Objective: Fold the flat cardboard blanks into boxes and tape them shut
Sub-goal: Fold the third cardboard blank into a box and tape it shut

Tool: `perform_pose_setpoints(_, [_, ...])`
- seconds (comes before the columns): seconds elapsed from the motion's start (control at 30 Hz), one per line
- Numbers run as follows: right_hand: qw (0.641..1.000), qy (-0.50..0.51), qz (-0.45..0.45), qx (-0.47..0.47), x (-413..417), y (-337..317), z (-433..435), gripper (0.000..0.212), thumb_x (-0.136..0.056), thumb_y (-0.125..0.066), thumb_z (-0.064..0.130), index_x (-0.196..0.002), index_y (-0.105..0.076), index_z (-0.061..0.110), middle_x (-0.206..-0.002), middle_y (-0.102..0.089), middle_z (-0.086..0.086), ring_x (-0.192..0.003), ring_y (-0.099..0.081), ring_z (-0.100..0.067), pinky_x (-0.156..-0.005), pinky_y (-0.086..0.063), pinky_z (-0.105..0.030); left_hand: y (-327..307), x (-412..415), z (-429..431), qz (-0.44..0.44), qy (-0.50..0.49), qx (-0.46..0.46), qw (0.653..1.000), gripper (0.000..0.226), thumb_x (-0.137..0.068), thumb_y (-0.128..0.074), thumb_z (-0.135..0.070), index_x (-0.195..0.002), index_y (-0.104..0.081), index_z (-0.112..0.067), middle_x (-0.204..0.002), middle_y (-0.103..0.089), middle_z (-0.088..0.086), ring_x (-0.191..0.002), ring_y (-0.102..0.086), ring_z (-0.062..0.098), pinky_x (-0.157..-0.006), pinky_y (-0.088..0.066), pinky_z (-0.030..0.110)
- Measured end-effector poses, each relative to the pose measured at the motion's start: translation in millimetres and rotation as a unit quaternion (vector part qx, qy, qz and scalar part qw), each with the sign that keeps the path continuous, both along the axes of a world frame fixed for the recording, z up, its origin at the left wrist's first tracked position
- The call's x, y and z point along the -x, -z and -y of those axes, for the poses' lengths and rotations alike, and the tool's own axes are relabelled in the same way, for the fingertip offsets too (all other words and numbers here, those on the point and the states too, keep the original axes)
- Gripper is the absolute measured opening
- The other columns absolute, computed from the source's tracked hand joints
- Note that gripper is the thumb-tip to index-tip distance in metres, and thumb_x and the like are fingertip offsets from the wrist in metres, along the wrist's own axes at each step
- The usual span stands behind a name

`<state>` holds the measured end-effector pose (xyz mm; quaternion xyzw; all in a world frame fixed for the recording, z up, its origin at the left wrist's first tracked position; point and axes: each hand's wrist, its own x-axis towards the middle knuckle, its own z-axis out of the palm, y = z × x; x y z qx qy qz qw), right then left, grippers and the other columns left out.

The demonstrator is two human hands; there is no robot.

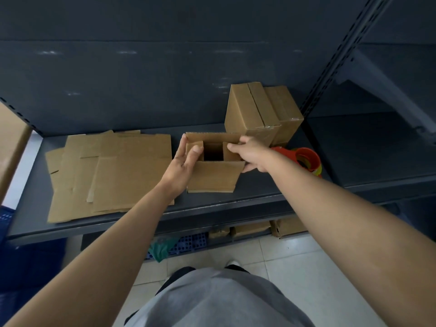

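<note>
Both the left hand and right hand flank the box.

Finished boxes behind, flat blanks leftward.

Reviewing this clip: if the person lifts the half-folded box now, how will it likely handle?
Probably light: the half-folded box is plain cardboard and its opening looks dark and empty. Likely to lose shape, since its flaps stand open with no tape visible. Both the left hand and right hand would probably need to steady it.

Head-worn camera looks down, seemingly from standing height, onto the near shelf.
</note>
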<state>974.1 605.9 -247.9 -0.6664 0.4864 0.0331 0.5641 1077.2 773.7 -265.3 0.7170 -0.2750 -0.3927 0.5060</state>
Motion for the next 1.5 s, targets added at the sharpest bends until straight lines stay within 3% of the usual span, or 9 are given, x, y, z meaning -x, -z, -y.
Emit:
perform_pose_setpoints(0.13, [0.993, -0.004, 0.033, -0.11, 7, -1, 3, 0.08, -0.079, -0.063, 0.061, -0.146, -0.032, 0.028, -0.149, -0.038, -0.004, -0.134, -0.04, -0.03, -0.1, -0.045, -0.052, 2, 1, -3, -0.02, 0.02, 0.003, 1.0, 0.084, -0.089, -0.055, -0.048, -0.151, 0.001, -0.037, -0.132, -0.044, -0.024, -0.121, -0.032, -0.007, -0.105, -0.017, 0.022])
perform_pose_setpoints(0.27, [0.989, 0.052, 0.045, -0.128, 7, 2, -1, 0.09, -0.074, -0.046, 0.079, -0.148, -0.024, 0.033, -0.155, -0.03, -0.005, -0.139, -0.034, -0.031, -0.103, -0.039, -0.057, 0, 2, -3, -0.013, 0.02, 0.006, 1.0, 0.085, -0.09, -0.056, -0.042, -0.15, 0.004, -0.038, -0.121, -0.049, -0.023, -0.115, -0.034, -0.009, -0.101, -0.016, 0.018])
perform_pose_setpoints(0.43, [0.99, 0.097, 0.029, -0.098, 5, 6, -4, 0.089, -0.077, -0.035, 0.082, -0.148, -0.026, 0.03, -0.154, -0.032, -0.006, -0.135, -0.039, -0.032, -0.095, -0.047, -0.056, 6, -2, -1, 0.018, 0.023, 0.01, 1.0, 0.075, -0.088, -0.06, -0.038, -0.15, -0.025, -0.015, -0.093, -0.031, -0.063, -0.086, -0.034, -0.039, -0.099, -0.026, 0.007])
perform_pose_setpoints(0.53, [0.992, 0.098, 0.02, -0.075, 3, 5, -5, 0.079, -0.084, -0.034, 0.076, -0.147, -0.026, 0.029, -0.151, -0.034, -0.007, -0.134, -0.04, -0.032, -0.097, -0.046, -0.055, 4, -1, -2, 0.038, 0.006, 0.045, 0.998, 0.056, -0.084, -0.064, -0.038, -0.134, -0.044, -0.022, -0.126, -0.034, -0.043, -0.114, -0.042, -0.013, -0.09, -0.036, 0.002])
perform_pose_setpoints(0.63, [0.992, 0.104, 0.013, -0.069, 2, 5, -6, 0.071, -0.089, -0.037, 0.069, -0.146, -0.026, 0.028, -0.149, -0.036, -0.007, -0.133, -0.041, -0.032, -0.1, -0.044, -0.055, 2, 3, -1, 0.024, -0.016, 0.067, 0.997, 0.061, -0.084, -0.067, -0.032, -0.129, -0.028, -0.023, -0.142, -0.034, -0.008, -0.125, -0.038, 0.008, -0.085, -0.039, 0.006])
perform_pose_setpoints(0.8, [0.986, 0.131, 0.029, -0.095, 1, 5, -4, 0.065, -0.089, -0.047, 0.063, -0.14, -0.033, 0.026, -0.139, -0.047, -0.007, -0.122, -0.05, -0.031, -0.098, -0.044, -0.057, 0, 2, 6, -0.003, -0.05, 0.081, 0.995, 0.094, -0.085, -0.068, -0.027, -0.148, 0.002, -0.032, -0.14, -0.026, -0.011, -0.122, -0.033, 0.007, -0.102, -0.035, 0.026])
perform_pose_setpoints(1.03, [0.989, 0.087, 0.044, -0.11, 1, 2, -8, 0.031, -0.095, -0.051, 0.045, -0.118, -0.05, 0.023, -0.12, -0.059, -0.008, -0.108, -0.058, -0.026, -0.094, -0.049, -0.053, 16, -1, 16, 0.014, -0.074, 0.031, 0.997, 0.062, -0.087, -0.067, -0.023, -0.136, -0.03, -0.033, -0.135, -0.035, -0.001, -0.121, -0.042, 0.019, -0.101, -0.045, 0.045])
perform_pose_setpoints(1.27, [0.997, 0.043, 0.045, -0.053, 11, 12, -11, 0.037, -0.096, -0.056, 0.023, -0.13, -0.053, 0.036, -0.128, -0.05, -0.001, -0.118, -0.051, -0.024, -0.096, -0.048, -0.054, 20, -3, 9, 0.045, 0.003, 0.029, 0.999, 0.044, -0.083, -0.071, -0.024, -0.121, -0.051, -0.032, -0.141, -0.025, -0.006, -0.127, -0.03, 0.01, -0.11, -0.032, 0.032])
perform_pose_setpoints(1.5, [0.997, 0.044, 0.044, -0.051, 4, 11, -11, 0.033, -0.096, -0.055, 0.012, -0.12, -0.059, 0.033, -0.12, -0.059, -0.005, -0.11, -0.057, -0.025, -0.092, -0.05, -0.053, 20, -2, 8, 0.028, -0.016, 0.034, 0.999, 0.026, -0.092, -0.061, -0.026, -0.118, -0.062, -0.025, -0.142, -0.026, -0.009, -0.121, -0.033, 0.003, -0.091, -0.032, 0.012])
